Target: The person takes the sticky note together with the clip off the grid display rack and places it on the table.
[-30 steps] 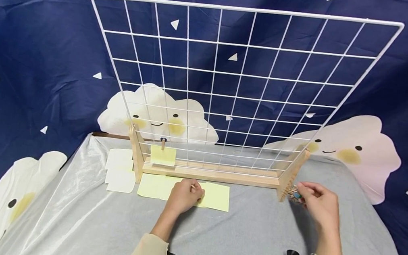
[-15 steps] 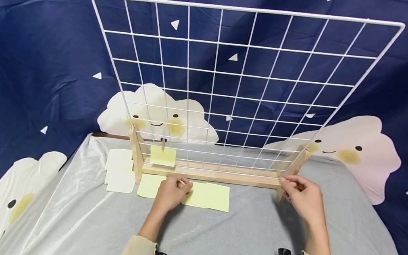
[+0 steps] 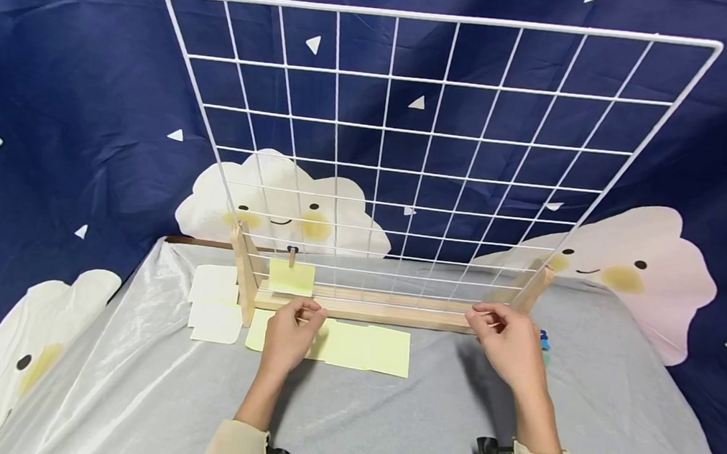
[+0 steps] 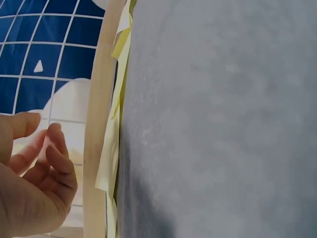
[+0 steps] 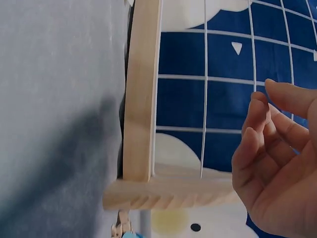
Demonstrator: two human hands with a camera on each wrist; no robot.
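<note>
My left hand [image 3: 289,336] hovers over the row of yellow paper notes [image 3: 369,348], fingers loosely curled. In the left wrist view a gap shows between its thumb and fingertips, with nothing held. My right hand [image 3: 512,344] is in front of the wooden base bar [image 3: 388,314], near the rack's right foot. Its thumb and index fingertips come together; whether something small sits between them is hidden. A yellow note [image 3: 292,278] hangs on the white wire grid [image 3: 383,126] from a small wooden clothespin [image 3: 292,257]. Several small clothespins [image 5: 121,225] lie beyond the right foot.
White paper notes [image 3: 214,315] lie left of the rack's left wooden foot [image 3: 242,274]. The right wooden foot [image 3: 533,289] stands behind my right hand. Grey cloth [image 3: 378,430] covers the table, and a dark blue curtain [image 3: 93,52] with clouds hangs behind the grid.
My right hand has moved left, away from the clothespins beside the right foot, to the base bar. My left hand has moved left and slightly up over the yellow notes.
</note>
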